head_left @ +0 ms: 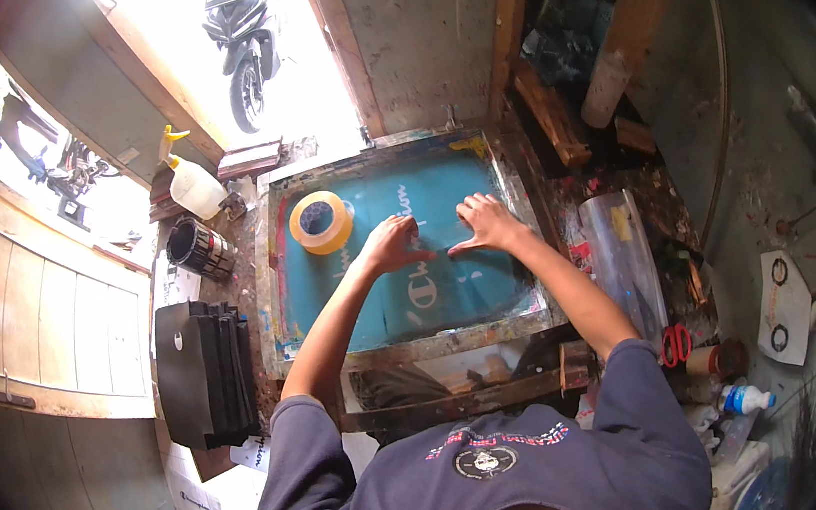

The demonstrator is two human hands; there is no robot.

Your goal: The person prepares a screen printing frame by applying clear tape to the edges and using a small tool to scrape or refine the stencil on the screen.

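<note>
A screen-printing frame (408, 344) with teal mesh and pale lettering lies on the worktable in front of me. Both hands rest on its mesh, thumbs stretched toward each other. My left hand (392, 245) has its fingers bent forward over the lettering and its thumb apart. Just right of it, my right hand (487, 224) lies with fingers spread. No object shows in either hand; a thin clear film under them could not be made out. On the mesh left of my left hand sits a wide roll of yellowish packing tape (321, 223).
Left of the frame stand a spray bottle (196, 186), a dark can (199, 250) and a stack of black folded pieces (202, 374). At right lie a clear plastic roll (621, 251), red-handled scissors (677, 345) and a bottle (748, 398). A motorcycle (241, 42) is outside the doorway.
</note>
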